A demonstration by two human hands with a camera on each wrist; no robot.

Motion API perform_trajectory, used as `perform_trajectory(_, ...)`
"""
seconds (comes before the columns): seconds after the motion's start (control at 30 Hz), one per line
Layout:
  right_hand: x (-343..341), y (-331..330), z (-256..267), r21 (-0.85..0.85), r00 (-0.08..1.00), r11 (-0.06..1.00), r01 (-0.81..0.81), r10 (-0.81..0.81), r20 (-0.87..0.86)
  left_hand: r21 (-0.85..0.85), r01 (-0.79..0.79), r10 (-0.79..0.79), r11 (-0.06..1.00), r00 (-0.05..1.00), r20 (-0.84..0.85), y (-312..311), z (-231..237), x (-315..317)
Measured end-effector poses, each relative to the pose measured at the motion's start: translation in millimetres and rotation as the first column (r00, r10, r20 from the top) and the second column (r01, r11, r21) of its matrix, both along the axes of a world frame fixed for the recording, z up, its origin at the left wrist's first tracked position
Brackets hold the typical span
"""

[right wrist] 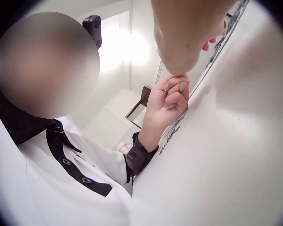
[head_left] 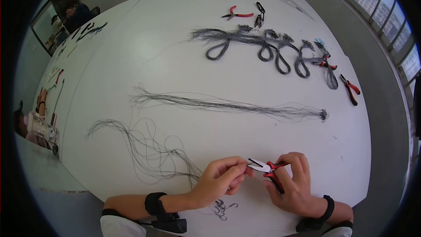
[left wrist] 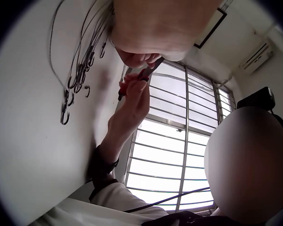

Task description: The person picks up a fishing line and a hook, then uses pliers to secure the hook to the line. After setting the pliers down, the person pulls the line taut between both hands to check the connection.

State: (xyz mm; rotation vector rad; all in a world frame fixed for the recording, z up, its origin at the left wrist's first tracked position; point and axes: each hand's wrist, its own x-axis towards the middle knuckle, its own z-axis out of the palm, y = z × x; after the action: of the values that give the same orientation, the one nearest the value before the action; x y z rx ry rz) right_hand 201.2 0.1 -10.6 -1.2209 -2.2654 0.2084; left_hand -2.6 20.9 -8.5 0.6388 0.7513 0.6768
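Observation:
My right hand (head_left: 294,186) grips a pair of pliers (head_left: 263,168) with red and black handles, its nose pointing left. My left hand (head_left: 219,179) pinches a thin fishing line at its fingertips, right by the plier nose; the pinched end is mostly hidden by the fingers. Dark fish hooks (head_left: 221,211) lie on the table beside the left wrist, and the left wrist view shows the hooks (left wrist: 80,77) hanging on dark lines. From under the left hand a loose tangle of fishing lines (head_left: 173,151) spreads leftward.
A long bundle of hooked lines (head_left: 210,104) lies across the middle of the white table (head_left: 175,72). Behind it are coiled line bundles (head_left: 263,39). Red-handled pliers (head_left: 237,14) and more pliers (head_left: 350,90) lie at the back and right. Another person (head_left: 39,127) sits at the left.

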Motion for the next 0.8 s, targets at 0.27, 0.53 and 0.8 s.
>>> perform_trajectory(0.27,-1.1,1.6,0.7,0.048,1.000,0.999,-0.012,0.013,-0.006,0.025,0.022,-0.021,0.999,1.000,-0.016,-0.7,0.4,0.3)
perform_trajectory(0.53,1.8,3.3,-5.8,0.088,0.998,0.995,-0.036,0.041,-0.054,0.046,0.067,-0.065,0.997,0.997,-0.039,-0.4,1.8,0.5)
perform_trajectory(0.8,4.6,7.0,-7.4,0.029,0.986,0.995,-0.090,0.093,-0.138,0.086,0.099,-0.094,0.991,0.993,-0.070,-0.3,1.5,-0.3)
